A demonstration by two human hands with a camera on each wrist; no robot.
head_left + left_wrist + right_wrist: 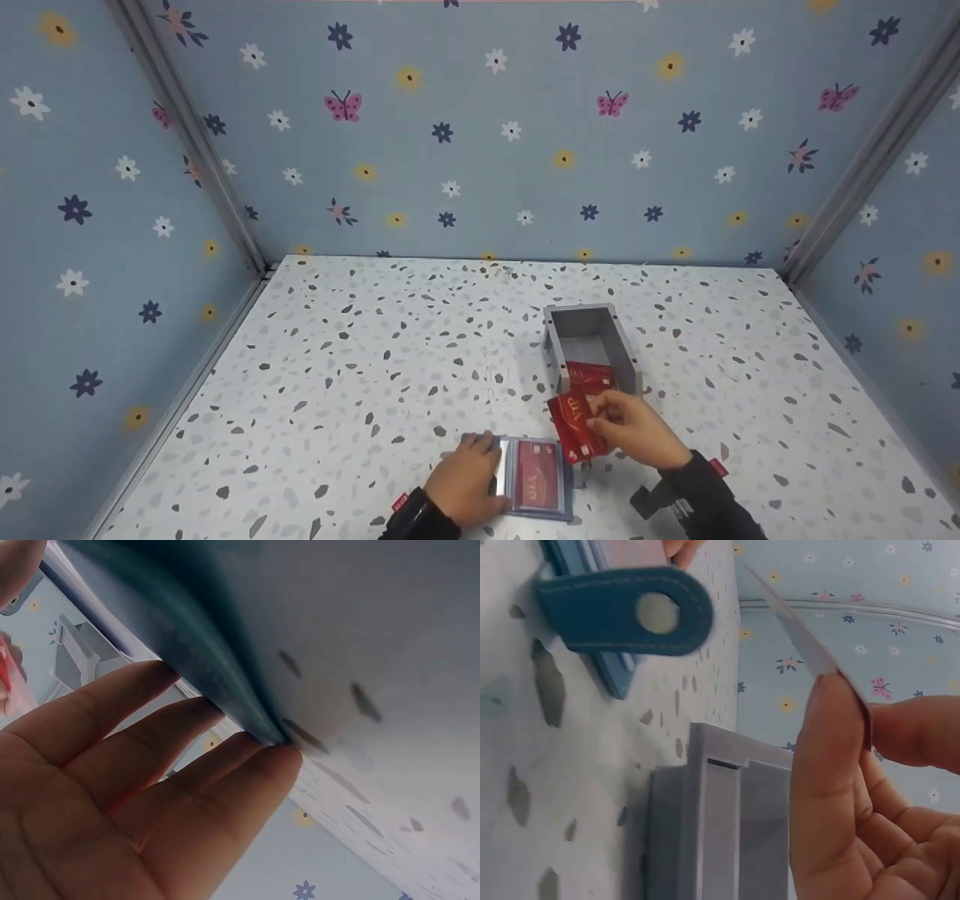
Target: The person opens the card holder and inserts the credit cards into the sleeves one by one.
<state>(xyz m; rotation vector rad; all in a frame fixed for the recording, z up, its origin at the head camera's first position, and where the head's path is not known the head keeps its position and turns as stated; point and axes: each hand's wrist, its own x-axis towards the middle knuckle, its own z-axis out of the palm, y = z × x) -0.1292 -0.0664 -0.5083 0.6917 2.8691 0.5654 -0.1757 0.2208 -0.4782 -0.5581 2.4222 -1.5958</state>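
Note:
My right hand (637, 427) pinches a red VIP card (576, 426) between thumb and fingers, just in front of a grey box. Seen edge-on in the right wrist view, the card (810, 641) stands tilted up from the fingertips. An opened blue card holder (566, 480) lies on the table, and one red card (538, 476) shows inside its clear pocket. My left hand (466, 480) rests on the holder's left side. In the left wrist view its fairly straight fingers (180, 765) touch the blue edge. The holder's strap (604, 611) with a round snap sticks out.
The grey open-topped box (626, 352) sits beyond the right hand with more red VIP card surface (589, 373) inside its near end. Under everything is a white speckled table (360, 360). Blue flowered panels (480, 150) enclose the back and both sides.

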